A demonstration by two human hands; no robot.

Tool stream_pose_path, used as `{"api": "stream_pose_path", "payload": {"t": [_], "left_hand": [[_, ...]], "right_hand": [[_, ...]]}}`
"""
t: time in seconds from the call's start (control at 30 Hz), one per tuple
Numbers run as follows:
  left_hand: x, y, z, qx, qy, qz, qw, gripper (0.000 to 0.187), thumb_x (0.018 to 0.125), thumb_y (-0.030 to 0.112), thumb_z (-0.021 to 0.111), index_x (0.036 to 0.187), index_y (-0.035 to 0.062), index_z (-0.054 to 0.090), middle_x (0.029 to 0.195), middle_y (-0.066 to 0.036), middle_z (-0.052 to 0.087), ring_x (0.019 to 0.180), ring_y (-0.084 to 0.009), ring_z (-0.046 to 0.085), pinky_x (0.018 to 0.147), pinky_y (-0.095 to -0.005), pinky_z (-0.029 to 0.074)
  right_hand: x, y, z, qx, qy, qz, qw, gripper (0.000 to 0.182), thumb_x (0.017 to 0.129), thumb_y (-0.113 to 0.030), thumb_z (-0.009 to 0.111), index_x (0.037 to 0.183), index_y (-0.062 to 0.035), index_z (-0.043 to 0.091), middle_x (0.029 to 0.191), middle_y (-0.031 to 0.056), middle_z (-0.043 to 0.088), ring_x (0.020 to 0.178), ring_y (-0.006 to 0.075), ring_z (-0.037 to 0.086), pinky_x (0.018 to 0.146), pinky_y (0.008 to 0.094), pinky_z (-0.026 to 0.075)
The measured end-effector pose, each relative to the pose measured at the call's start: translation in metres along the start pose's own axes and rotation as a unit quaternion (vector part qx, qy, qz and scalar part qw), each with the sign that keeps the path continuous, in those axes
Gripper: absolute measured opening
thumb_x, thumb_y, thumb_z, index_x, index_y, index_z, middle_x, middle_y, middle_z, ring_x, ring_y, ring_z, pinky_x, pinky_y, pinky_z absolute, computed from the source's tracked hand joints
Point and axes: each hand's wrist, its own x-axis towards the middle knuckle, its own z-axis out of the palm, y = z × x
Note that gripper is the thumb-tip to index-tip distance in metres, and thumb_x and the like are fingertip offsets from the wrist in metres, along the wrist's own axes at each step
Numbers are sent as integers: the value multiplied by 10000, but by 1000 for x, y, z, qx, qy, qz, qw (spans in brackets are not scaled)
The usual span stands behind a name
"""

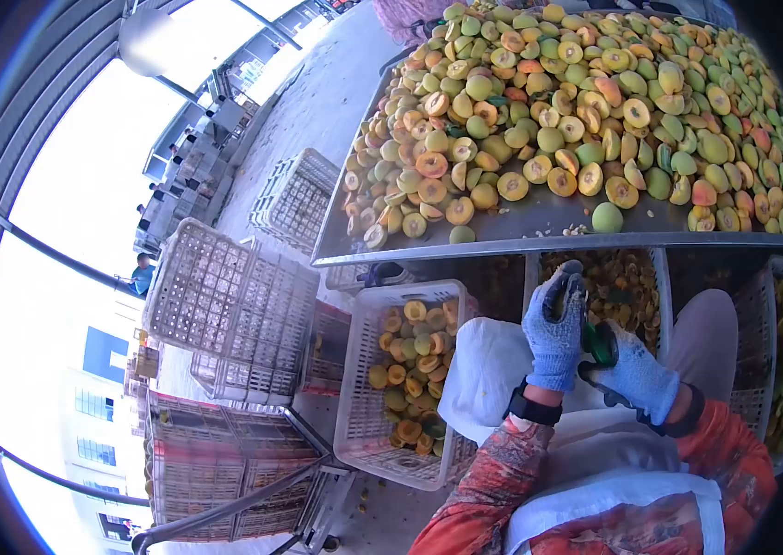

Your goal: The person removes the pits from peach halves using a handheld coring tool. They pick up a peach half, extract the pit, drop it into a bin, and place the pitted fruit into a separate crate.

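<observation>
My left hand (pixel 554 326), in a blue-and-grey knitted glove, is raised over my lap with its fingers drawn together. Whatever is inside them is hidden. Close beside it on the right, my right hand (pixel 637 368), gloved the same way, is closed around a dark green object (pixel 601 342); its kind cannot be made out. Just beyond both hands runs the front edge of a metal table (pixel 503 222), heaped with halved and whole yellow-green peaches (pixel 549 139). Below that edge, a crate of cut fruit pieces (pixel 627 287) is partly hidden by my hands.
A white plastic crate (pixel 345 407) of peach halves stands left of my knees. Stacked crates (pixel 229 314) and a metal frame (pixel 234 504) are further left. Another crate (pixel 757 342) sits at the right. Across the table is part of a person in pink (pixel 410 17).
</observation>
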Motion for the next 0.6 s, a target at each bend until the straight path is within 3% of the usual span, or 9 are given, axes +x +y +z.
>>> {"api": "stream_pose_path", "payload": {"t": [0.07, 0.13, 0.17, 0.23, 0.27, 0.33, 0.37, 0.4, 0.6], "left_hand": [[3, 0, -3, 150, -54, 173, 972, 238, 861, 69, 579, 1077, -25, 610, 1040, -90, 637, 916, -134, 596, 806, -251, 473], [12, 6, -5, 33, -94, 66, 993, 245, 857, 74, 585, 1080, -23, 611, 1026, -86, 642, 912, -130, 595, 801, -249, 474], [16, 15, -5, -84, -135, -46, 986, 251, 853, 78, 591, 1083, -21, 611, 1013, -82, 646, 908, -127, 594, 796, -248, 474], [16, 17, -9, 114, -160, 131, 972, 246, 867, 119, 584, 1062, -28, 618, 986, -72, 653, 866, -127, 605, 742, -246, 489], [16, 18, -11, 132, -193, 101, 967, 397, 690, -64, 570, 1075, 28, 600, 1009, -122, 632, 861, -231, 644, 711, -284, 519], [11, 32, -4, 80, -187, 13, 979, 360, 701, -57, 602, 1049, 35, 609, 955, -129, 646, 814, -228, 649, 672, -294, 523], [13, 32, -6, 171, -211, 70, 960, 271, 759, 23, 611, 1029, 21, 613, 933, -129, 651, 829, -216, 643, 693, -304, 514], [12, 41, -1, -81, -142, -207, 964, 227, 823, 132, 583, 1007, 2, 617, 930, -130, 653, 825, -210, 635, 725, -320, 501], [10, 30, -4, 222, -204, 5, 953, 282, 880, 213, 503, 1040, 12, 618, 900, -127, 658, 778, -218, 625, 716, -321, 491]], "right_hand": [[-5, -15, -10, 127, -35, 61, 989, 441, 740, -57, 658, 1133, -13, 463, 781, 115, 575, 518, 165, 564, 453, 319, 451], [-2, -21, -15, 250, -68, 124, 958, 446, 736, -19, 656, 1136, -10, 458, 716, 82, 546, 492, 103, 532, 376, 278, 413], [-1, -21, -17, 183, -78, 107, 974, 444, 742, -39, 649, 1141, -16, 456, 752, 108, 563, 518, 145, 557, 427, 301, 444], [-5, -14, -22, 62, -76, 33, 995, 438, 748, -84, 637, 1143, -24, 457, 812, 153, 585, 602, 236, 597, 542, 345, 485], [-3, -10, -22, 3, -67, -26, 997, 436, 748, -110, 631, 1140, -25, 460, 835, 171, 591, 660, 287, 611, 607, 365, 496], [-5, 0, -22, -16, -39, -72, 997, 440, 758, -182, 607, 1144, -29, 462, 874, 195, 597, 786, 344, 602, 704, 394, 484], [-4, 7, -22, -8, -46, -108, 993, 418, 779, -223, 621, 1123, -31, 482, 831, 153, 603, 637, 257, 590, 589, 345, 478], [-2, 13, -20, 0, -55, -152, 987, 402, 800, -264, 634, 1101, -33, 502, 789, 111, 609, 488, 171, 578, 473, 296, 471], [-5, 18, -23, -115, -65, -67, 989, 470, 794, -369, 628, 1136, -67, 516, 781, 83, 627, 564, 217, 602, 554, 309, 495]]}}
